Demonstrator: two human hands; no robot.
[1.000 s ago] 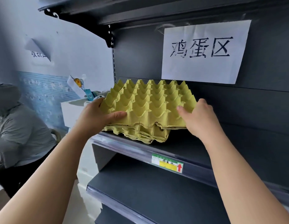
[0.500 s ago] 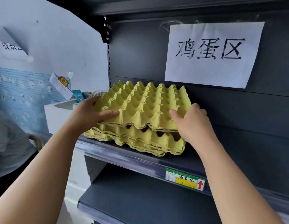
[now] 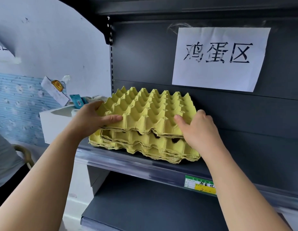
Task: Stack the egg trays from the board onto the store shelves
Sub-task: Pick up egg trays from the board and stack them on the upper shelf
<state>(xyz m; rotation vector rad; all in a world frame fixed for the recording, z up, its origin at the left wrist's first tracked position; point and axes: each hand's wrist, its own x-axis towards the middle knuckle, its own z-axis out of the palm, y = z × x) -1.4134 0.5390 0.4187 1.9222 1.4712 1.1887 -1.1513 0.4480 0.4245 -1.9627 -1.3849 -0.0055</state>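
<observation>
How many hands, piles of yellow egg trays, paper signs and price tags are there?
Hands: 2, left hand and right hand
Piles of yellow egg trays: 2, upper pile held, lower pile on shelf
Paper sign: 1
Price tag: 1
Total: 6

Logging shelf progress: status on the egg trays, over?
Left hand and right hand grip the top egg tray by its sides. Tray above the stack on the shelf, not nested. Nothing in the way.

L hand [image 3: 88,120] & R hand [image 3: 197,129] both bare; forearms [image 3: 45,172] bare too, as far as visible.
</observation>
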